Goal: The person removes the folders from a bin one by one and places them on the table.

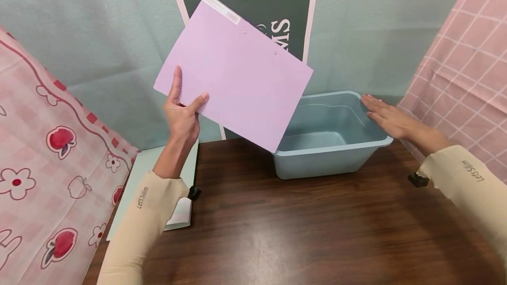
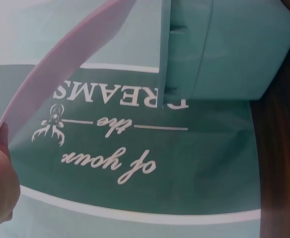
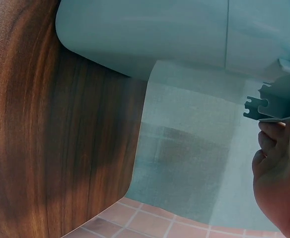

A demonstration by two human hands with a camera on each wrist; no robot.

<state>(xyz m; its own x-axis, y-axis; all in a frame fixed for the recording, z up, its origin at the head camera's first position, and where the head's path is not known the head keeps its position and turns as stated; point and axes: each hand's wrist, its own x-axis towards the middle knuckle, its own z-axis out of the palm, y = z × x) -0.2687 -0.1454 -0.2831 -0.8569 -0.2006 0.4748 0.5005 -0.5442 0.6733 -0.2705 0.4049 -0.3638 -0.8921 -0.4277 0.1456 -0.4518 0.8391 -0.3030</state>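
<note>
A flat lilac file folder [image 1: 237, 78] with a white label strip is tilted in the air, one corner overlapping the left side of a blue plastic bin [image 1: 328, 162]. My left hand [image 1: 182, 115] grips the folder's lower left edge, thumb on the near face. In the left wrist view the folder [image 2: 60, 64] is seen edge-on and slightly bowed, pinched by the left hand [image 2: 1, 183]. With fingers extended, my right hand [image 1: 388, 118] rests on the bin's right rim. The right wrist view shows the right hand [image 3: 281, 173] against the underside of the bin's rim.
Pale green folders [image 1: 182, 214] lie on the brown wooden table [image 1: 257, 214] beneath my left forearm. Behind the bin hangs a blue-green cloth [image 1: 356, 25] with a dark lettered panel. Pink patterned cloths stand at the left [image 1: 59, 179] and right [image 1: 467, 78].
</note>
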